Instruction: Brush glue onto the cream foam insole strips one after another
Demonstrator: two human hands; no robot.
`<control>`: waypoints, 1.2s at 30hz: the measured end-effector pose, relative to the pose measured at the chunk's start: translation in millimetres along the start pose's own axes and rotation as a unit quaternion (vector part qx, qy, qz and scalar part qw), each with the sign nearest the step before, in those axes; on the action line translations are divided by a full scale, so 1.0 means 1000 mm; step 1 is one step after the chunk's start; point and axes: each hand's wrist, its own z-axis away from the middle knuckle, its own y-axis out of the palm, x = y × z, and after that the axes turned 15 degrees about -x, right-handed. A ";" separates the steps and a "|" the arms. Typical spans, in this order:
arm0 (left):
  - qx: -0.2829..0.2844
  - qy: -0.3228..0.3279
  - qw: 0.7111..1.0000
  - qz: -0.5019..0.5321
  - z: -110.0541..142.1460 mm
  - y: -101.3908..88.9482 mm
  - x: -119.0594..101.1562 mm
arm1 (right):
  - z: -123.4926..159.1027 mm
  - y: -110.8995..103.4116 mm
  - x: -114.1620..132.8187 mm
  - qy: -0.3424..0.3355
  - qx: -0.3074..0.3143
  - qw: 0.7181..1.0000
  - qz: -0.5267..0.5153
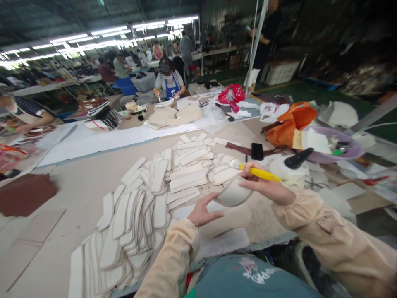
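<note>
A pale, off-white padded piece (234, 193) is bent in a curve between my two hands, above the table. My left hand (204, 210) has its fingertips at the piece's left edge, with the thumb spread below. My right hand (263, 186) pinches the upper right edge and also holds a brush with a yellow handle (265, 174). The brush's whitish, blurred head points left. Beneath the hands lies a beige strip (228, 221). Many similar pale pieces are heaped in overlapping stacks (124, 223) to the left and ahead.
A phone (257, 151), a white container (287, 167) with a black object on it and a purple basin (350, 151) stand at the right. Brown sheets (27, 192) lie far left. Across the table, a co-worker in a blue apron (171, 89) sits behind beige pieces (176, 115).
</note>
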 end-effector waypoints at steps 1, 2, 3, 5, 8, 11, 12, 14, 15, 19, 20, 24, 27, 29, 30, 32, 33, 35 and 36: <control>-0.014 -0.003 1.000 0.009 -0.004 0.005 -0.004 | -0.006 0.001 0.005 -0.014 -0.003 1.000 0.005; -0.031 -0.015 0.999 0.026 -0.006 0.010 -0.007 | -0.012 0.002 0.009 -0.030 -0.011 0.999 0.013; -0.045 -0.036 0.997 0.056 -0.006 0.015 -0.010 | -0.017 0.002 0.012 -0.046 -0.024 0.998 0.023; -0.057 -0.090 0.985 0.138 -0.003 0.022 -0.015 | -0.026 0.003 0.014 -0.067 -0.049 0.996 0.040; -0.067 -0.160 0.955 0.239 0.006 0.024 -0.024 | -0.033 0.006 0.011 -0.064 -0.060 0.995 0.038; -0.089 -0.200 0.934 0.281 0.014 0.020 -0.031 | -0.035 0.011 0.008 -0.061 -0.060 0.996 0.034; -0.095 -0.206 0.930 0.289 0.016 0.018 -0.033 | -0.036 0.014 0.008 -0.064 -0.064 0.995 0.038; -0.106 -0.211 0.924 0.300 0.020 0.016 -0.036 | -0.035 0.020 0.010 -0.074 -0.072 0.994 0.047; -0.111 -0.212 0.922 0.304 0.022 0.015 -0.037 | -0.035 0.023 0.011 -0.080 -0.074 0.993 0.049; -0.127 -0.214 0.915 0.317 0.028 0.012 -0.039 | -0.035 0.036 0.018 -0.092 -0.070 0.992 0.048; -0.133 -0.214 0.914 0.318 0.030 0.011 -0.038 | -0.035 0.039 0.019 -0.095 -0.069 0.992 0.048; -0.157 -0.222 0.907 0.323 0.036 0.005 -0.038 | -0.036 0.047 0.018 -0.099 -0.064 0.992 0.050; -0.161 -0.237 0.887 0.362 0.041 -0.001 -0.040 | -0.038 0.051 0.013 -0.107 -0.061 0.991 0.061; -0.140 -0.250 0.868 0.406 0.045 -0.005 -0.041 | -0.041 0.054 0.009 -0.119 -0.061 0.989 0.071; -0.123 -0.258 0.857 0.430 0.048 -0.006 -0.041 | -0.042 0.055 0.007 -0.122 -0.059 0.988 0.076; -0.076 -0.273 0.835 0.472 0.055 -0.009 -0.039 | -0.045 0.056 0.004 -0.123 -0.053 0.987 0.089; -0.048 -0.281 0.826 0.486 0.060 -0.010 -0.037 | -0.045 0.057 0.003 -0.122 -0.051 0.986 0.097; 0.005 -0.298 0.816 0.495 0.070 -0.013 -0.033 | -0.046 0.058 0.002 -0.121 -0.058 0.984 0.117; 0.027 -0.306 0.815 0.491 0.075 -0.014 -0.030 | -0.046 0.060 0.001 -0.120 -0.064 0.983 0.127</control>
